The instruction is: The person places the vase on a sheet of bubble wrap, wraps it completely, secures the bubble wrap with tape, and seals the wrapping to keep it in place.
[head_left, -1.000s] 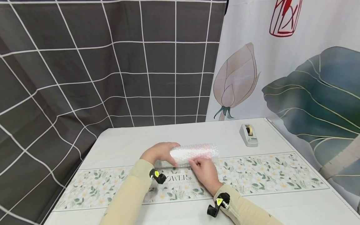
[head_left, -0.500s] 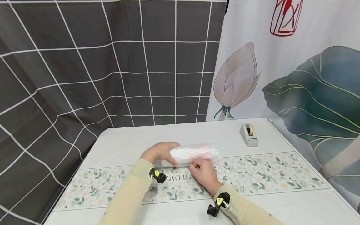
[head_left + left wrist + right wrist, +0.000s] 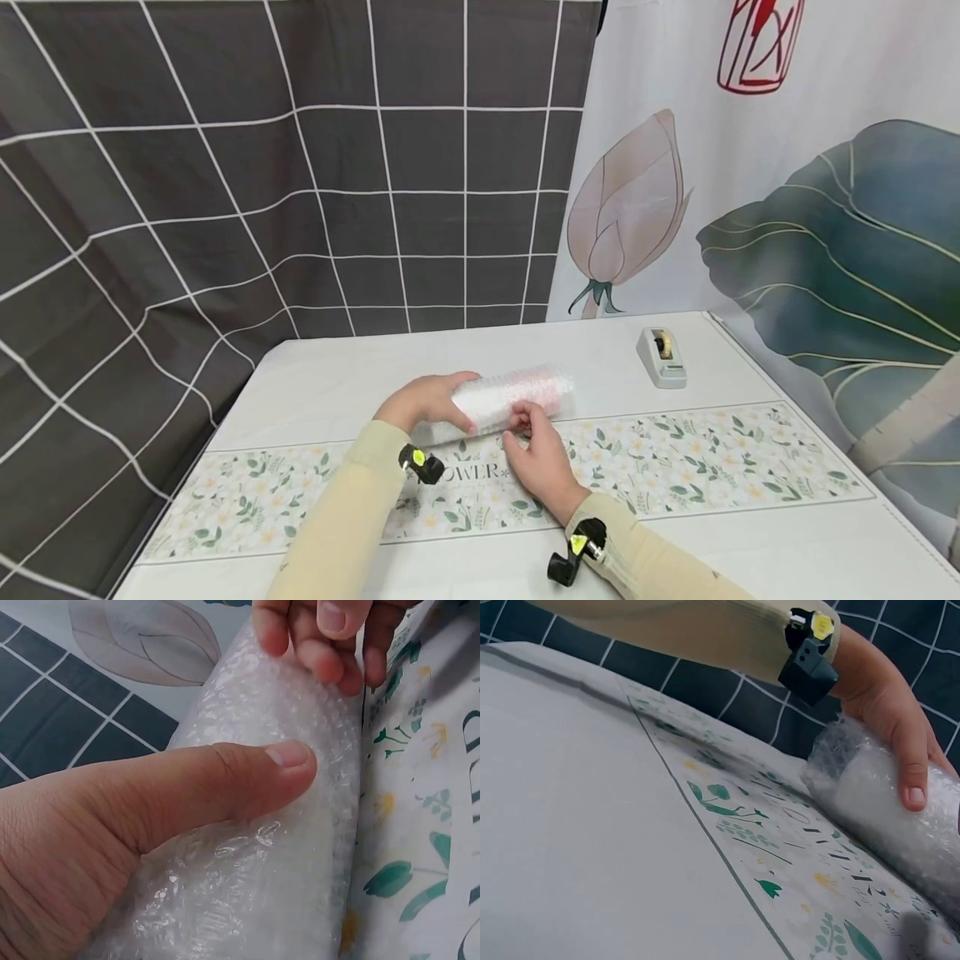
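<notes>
A cylindrical bundle in clear bubble wrap [image 3: 498, 398], with pink showing through its right part, lies across the floral table band. My left hand [image 3: 429, 402] grips its left end from above, the thumb [image 3: 225, 778] lying over the near face and the other fingers hidden behind. At the front of the bundle's right half is my right hand [image 3: 546, 462], its fingers bent loosely and the fingertips at the wrap, the thumb apart from them. In the left wrist view, those right fingers [image 3: 319, 656] overlap the wrap's far part. Loose wrap puckers at the bundle's left end in the right wrist view.
A grey tape dispenser [image 3: 662, 358] with a yellowish roll stands at the back right of the white table [image 3: 360, 367]. A dark gridded curtain [image 3: 420, 225] hangs behind and to the left, a flower-printed one [image 3: 630, 225] to the right.
The bundle's right end has tilted upward and away from me. My right fingers have loosened from a tighter curl and now sit higher on the wrap. The left hand keeps its grip.
</notes>
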`<state>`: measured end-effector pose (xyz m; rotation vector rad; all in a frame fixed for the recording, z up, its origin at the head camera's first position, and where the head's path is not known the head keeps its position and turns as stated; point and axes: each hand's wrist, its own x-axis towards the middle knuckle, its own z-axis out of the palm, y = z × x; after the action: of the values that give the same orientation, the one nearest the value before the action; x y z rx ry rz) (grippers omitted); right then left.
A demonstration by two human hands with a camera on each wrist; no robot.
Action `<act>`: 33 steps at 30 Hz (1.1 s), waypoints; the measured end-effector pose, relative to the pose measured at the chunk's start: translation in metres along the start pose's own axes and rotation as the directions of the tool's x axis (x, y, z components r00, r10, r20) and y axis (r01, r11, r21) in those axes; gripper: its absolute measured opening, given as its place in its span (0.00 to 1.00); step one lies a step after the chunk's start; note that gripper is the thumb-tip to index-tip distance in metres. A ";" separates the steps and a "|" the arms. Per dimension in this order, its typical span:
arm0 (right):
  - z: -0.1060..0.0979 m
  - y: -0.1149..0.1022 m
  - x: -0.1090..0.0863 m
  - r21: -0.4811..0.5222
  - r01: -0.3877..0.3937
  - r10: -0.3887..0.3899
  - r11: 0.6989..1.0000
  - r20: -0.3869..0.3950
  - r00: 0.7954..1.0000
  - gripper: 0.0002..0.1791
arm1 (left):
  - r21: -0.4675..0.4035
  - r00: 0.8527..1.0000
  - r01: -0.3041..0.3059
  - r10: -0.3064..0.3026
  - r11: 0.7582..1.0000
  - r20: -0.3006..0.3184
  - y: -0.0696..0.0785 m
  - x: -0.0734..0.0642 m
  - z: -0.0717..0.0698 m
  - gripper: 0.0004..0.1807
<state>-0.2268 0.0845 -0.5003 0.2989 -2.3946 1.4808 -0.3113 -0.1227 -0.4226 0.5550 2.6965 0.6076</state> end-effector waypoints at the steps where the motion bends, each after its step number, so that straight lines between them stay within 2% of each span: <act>1: 0.001 0.001 0.001 0.017 0.012 -0.012 1.000 0.016 1.000 0.24 | 0.000 1.000 0.002 -0.002 1.000 -0.006 0.000 0.000 0.000 0.55; 7: 0.002 0.004 0.004 0.033 0.043 -0.045 0.999 0.054 0.998 0.33 | -0.024 1.000 0.016 -0.016 1.000 -0.025 0.004 -0.001 0.004 0.53; 10: 0.002 0.005 0.008 0.018 0.044 -0.045 0.999 0.062 0.997 0.35 | -0.078 1.000 0.016 -0.018 0.997 -0.022 0.007 -0.002 0.007 0.51; 12: 0.002 0.007 0.011 0.017 0.040 -0.041 0.999 0.067 0.997 0.35 | -0.148 1.000 0.019 -0.020 0.989 -0.006 0.010 -0.003 0.010 0.50; 16: 0.002 0.012 0.018 0.018 0.002 -0.004 1.000 0.090 0.996 0.35 | -0.324 0.997 0.069 -0.056 0.944 0.051 0.015 -0.006 0.016 0.47; 20: 0.000 0.016 0.026 0.051 -0.039 0.034 0.998 0.101 0.994 0.33 | -0.487 0.993 0.112 -0.085 0.866 0.078 0.021 -0.008 0.023 0.40; 23: -0.001 0.019 0.032 0.093 -0.044 0.035 0.995 0.099 0.995 0.31 | -0.603 0.988 0.151 -0.115 0.784 0.098 0.024 -0.010 0.027 0.36; 26: -0.002 0.020 0.036 0.136 -0.047 0.033 0.990 0.104 0.994 0.29 | -0.646 0.981 0.188 -0.173 0.740 0.088 0.028 -0.012 0.030 0.33; 27: -0.002 0.021 0.038 0.153 -0.048 0.031 0.987 0.108 0.994 0.29 | -0.652 0.979 0.193 -0.186 0.733 0.081 0.028 -0.011 0.031 0.32; 30: -0.002 0.021 0.042 0.204 -0.063 0.038 0.977 0.127 0.991 0.29 | -0.636 0.978 0.185 -0.206 0.749 0.042 0.030 -0.008 0.034 0.26; 33: -0.002 0.022 0.047 0.235 -0.065 0.033 0.970 0.138 0.990 0.29 | -0.639 0.978 0.172 -0.208 0.749 0.019 0.031 -0.004 0.037 0.21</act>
<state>-0.2771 0.0957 -0.5005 0.4085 -2.3382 1.8308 -0.2844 -0.0860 -0.4394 0.0715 2.3176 1.4106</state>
